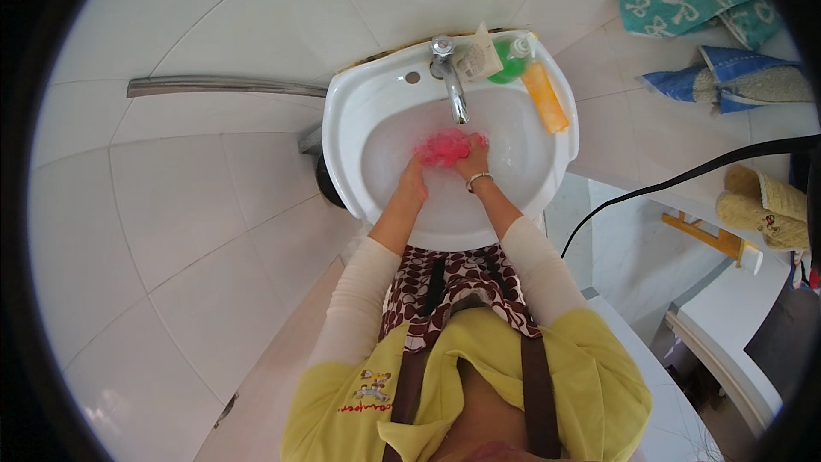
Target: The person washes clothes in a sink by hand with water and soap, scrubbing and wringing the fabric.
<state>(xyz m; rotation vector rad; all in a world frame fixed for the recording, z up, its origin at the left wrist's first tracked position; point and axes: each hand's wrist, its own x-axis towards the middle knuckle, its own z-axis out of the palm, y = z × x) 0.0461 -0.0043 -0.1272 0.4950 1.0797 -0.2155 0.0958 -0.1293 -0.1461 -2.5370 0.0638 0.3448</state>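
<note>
A white ceramic washbasin (343,135) holds cloudy, soapy water. In it, below the spout of the chrome faucet (457,93), lies a bright pink mesh-like item (442,146), partly under the water. My right hand (474,153), with a bracelet at the wrist, grips the right end of the pink item. At its left end is my left hand (415,173), the fingers partly in the water; whether they grip it I cannot tell.
On the basin's back right stand a pale tube (481,59), a green pump bottle (508,64) and an orange bottle (545,97). A metal rail (224,86) runs along the left wall. Towels hang at right, near a black cable (654,187).
</note>
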